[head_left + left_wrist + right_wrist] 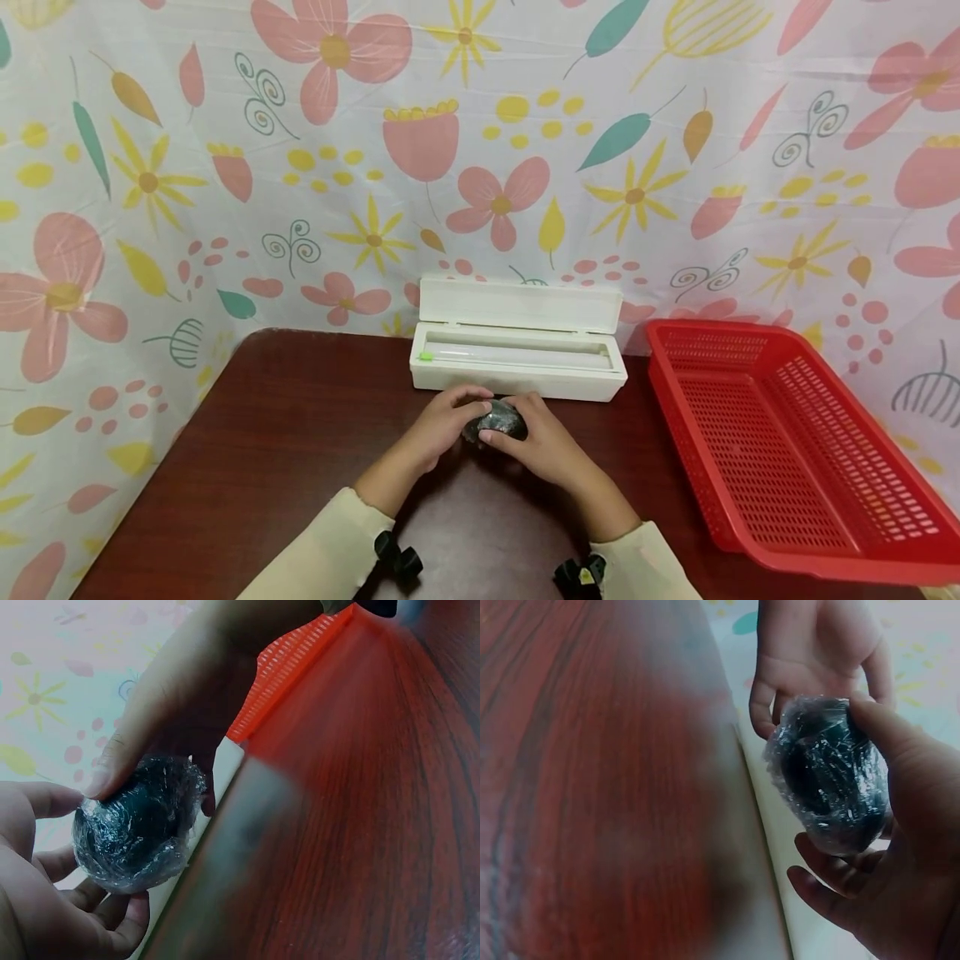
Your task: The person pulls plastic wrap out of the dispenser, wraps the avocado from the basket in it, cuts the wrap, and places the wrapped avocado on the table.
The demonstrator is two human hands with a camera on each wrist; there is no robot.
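Between both hands is a dark, rounded object (504, 420) wrapped in crinkled clear plastic film; what lies under the film cannot be told. My left hand (441, 425) holds it from the left, thumb at its upper edge and fingers bent beneath, as the left wrist view shows. From the other side my right hand (547, 442) grips it, the thumb pressing the film and the fingers curled below. Just beyond the hands stands a white cling film box (517, 385), lid (520, 305) raised, with a pale roll or film and a small green slider (425, 356) inside.
On the right a red perforated plastic basket (675, 417) sits on the dark reddish-brown table (300, 467). A flower-patterned cloth (495, 125) hangs behind the table and along its left side. Black wrist cameras (399, 558) are strapped at both sleeves.
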